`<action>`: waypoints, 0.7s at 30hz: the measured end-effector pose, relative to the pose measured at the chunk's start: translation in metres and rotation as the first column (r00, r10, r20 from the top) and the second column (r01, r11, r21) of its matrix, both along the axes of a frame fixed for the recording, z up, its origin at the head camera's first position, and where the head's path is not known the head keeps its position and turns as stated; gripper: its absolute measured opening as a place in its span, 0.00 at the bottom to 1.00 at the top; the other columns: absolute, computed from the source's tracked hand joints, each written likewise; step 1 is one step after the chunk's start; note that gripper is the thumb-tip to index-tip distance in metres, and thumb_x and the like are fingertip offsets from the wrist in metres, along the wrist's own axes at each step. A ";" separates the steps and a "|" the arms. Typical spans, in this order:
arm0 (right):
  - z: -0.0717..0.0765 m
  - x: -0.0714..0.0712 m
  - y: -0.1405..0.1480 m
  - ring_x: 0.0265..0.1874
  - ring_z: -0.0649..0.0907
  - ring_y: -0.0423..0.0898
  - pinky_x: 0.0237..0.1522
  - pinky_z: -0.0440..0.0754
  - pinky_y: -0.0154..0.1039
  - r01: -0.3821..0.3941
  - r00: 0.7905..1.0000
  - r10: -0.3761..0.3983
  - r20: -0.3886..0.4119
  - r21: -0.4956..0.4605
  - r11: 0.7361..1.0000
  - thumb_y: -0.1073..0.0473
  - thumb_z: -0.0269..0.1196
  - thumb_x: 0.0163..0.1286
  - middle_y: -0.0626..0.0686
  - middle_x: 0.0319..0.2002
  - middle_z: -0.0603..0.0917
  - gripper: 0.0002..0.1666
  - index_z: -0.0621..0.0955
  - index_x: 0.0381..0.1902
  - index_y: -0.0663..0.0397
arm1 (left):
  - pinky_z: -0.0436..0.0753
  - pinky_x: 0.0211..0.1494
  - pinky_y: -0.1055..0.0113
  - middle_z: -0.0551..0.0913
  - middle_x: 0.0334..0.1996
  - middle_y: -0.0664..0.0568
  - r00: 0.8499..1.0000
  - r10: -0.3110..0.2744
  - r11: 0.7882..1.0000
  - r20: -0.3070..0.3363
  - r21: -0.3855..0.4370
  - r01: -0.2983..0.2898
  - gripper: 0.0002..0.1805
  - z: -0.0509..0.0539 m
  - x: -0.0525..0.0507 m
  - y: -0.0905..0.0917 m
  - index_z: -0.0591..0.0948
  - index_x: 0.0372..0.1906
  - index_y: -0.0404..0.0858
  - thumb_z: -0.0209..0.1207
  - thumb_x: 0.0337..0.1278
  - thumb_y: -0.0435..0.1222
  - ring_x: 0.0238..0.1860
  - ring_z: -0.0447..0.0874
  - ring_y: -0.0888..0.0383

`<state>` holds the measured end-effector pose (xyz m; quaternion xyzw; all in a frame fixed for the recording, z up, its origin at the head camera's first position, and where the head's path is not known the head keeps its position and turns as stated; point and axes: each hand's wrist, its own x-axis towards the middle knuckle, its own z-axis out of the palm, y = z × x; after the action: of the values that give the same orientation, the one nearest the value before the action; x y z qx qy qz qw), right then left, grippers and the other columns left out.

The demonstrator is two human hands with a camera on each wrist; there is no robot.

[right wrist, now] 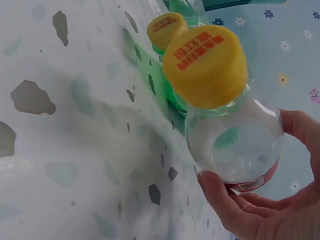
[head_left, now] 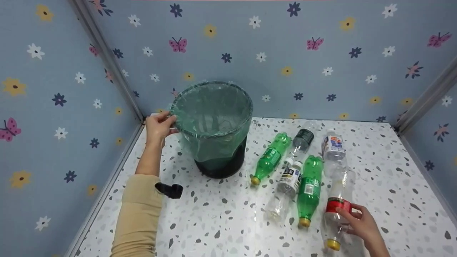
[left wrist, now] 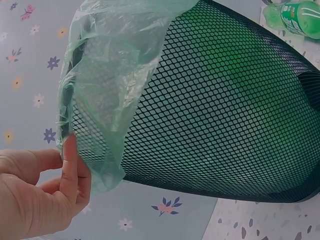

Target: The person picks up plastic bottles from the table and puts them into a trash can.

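Note:
A black mesh bin lined with a thin green bag stands upright left of the bottles. My left hand pinches the bag-covered rim on its left side; the left wrist view shows the thumb and fingers at the edge. At the right, my right hand grips a clear bottle with a red label and yellow cap, its fingers and thumb around the body. The bottle lies with its cap toward the near side.
Left of the gripped bottle lie two green bottles and clear bottles with a dark label and a white label. Another clear bottle lies behind it. Patterned walls enclose the speckled table.

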<state>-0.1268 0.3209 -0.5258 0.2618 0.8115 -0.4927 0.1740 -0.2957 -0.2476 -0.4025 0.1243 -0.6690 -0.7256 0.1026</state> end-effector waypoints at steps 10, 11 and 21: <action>0.038 -0.008 -0.011 0.35 0.81 0.52 0.33 0.83 0.43 -0.132 0.980 0.133 -0.151 0.017 0.991 0.35 0.62 0.51 0.75 0.56 0.60 0.60 0.48 0.64 0.70 | 0.82 0.35 0.71 0.69 0.48 0.39 0.994 0.038 0.992 0.098 -0.126 -0.026 0.24 0.069 0.053 0.039 0.63 0.61 0.28 0.49 0.60 0.28 0.33 0.76 0.60; 0.047 -0.007 -0.015 0.36 0.81 0.53 0.33 0.83 0.43 -0.151 0.975 0.154 -0.159 0.031 0.988 0.35 0.62 0.51 0.76 0.55 0.60 0.60 0.48 0.64 0.70 | 0.82 0.35 0.70 0.69 0.47 0.40 0.994 0.043 0.991 0.098 -0.127 -0.030 0.24 0.069 0.053 0.039 0.64 0.61 0.29 0.50 0.60 0.28 0.33 0.76 0.61; 0.102 -0.017 -0.039 0.36 0.80 0.53 0.30 0.83 0.39 -0.279 0.895 0.313 -0.318 0.147 0.949 0.45 0.60 0.59 0.75 0.53 0.64 0.49 0.52 0.63 0.71 | 0.83 0.28 0.66 0.76 0.41 0.45 0.999 -0.034 0.998 -0.034 0.052 0.036 0.25 -0.025 -0.018 -0.015 0.71 0.58 0.38 0.59 0.53 0.34 0.31 0.81 0.55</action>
<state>-0.1443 0.2819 -0.4235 0.0551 0.8826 -0.4576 0.0927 -0.3134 -0.2622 -0.4271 0.1032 -0.6500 -0.7465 0.0978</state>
